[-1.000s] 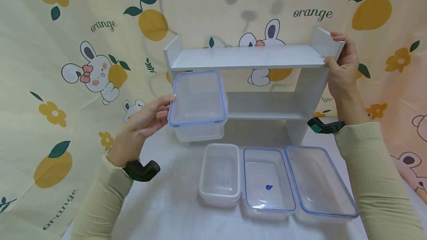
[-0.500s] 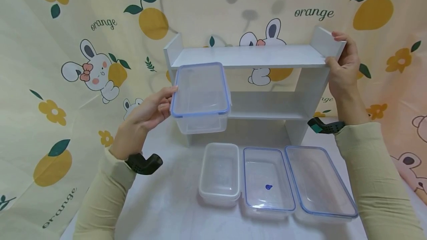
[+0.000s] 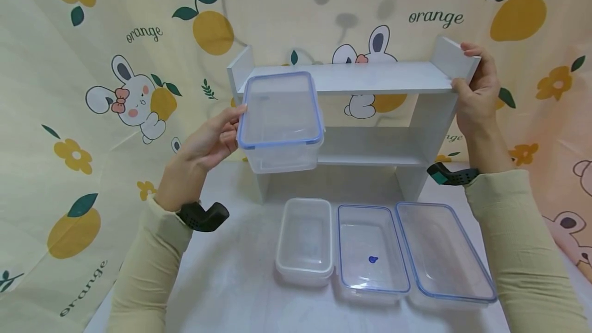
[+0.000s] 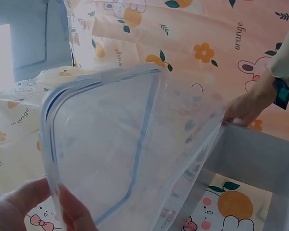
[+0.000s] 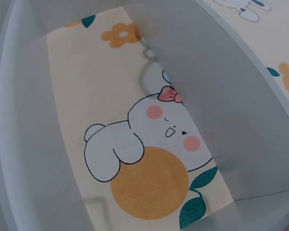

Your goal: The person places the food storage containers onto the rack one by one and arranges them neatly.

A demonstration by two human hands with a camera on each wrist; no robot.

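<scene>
My left hand [image 3: 205, 140] grips the left edge of a clear lidded food container [image 3: 281, 112] with blue trim, held up in front of the left part of a white shelf [image 3: 351, 78]. In the left wrist view, thumb and fingers pinch the rim of the tilted container [image 4: 98, 139]. My right hand [image 3: 478, 94] grips the top of the shelf's right side panel, thumb in front and fingertips over its upper edge. Just the shelf's inside walls [image 5: 192, 77] and the cloth behind show in the right wrist view; only a sliver of hand shows at its corner.
On the white table before the shelf stand a clear container with a whitish rim [image 3: 305, 238], a blue-trimmed container [image 3: 372, 248] with a blue mark, and a larger blue-trimmed container [image 3: 444, 251]. A patterned cloth [image 3: 277, 14] hangs behind the shelf.
My left hand has raised the container and shifted it slightly right, from in front of the lower shelf levels to overlapping the top board. The right hand keeps its grip on the panel.
</scene>
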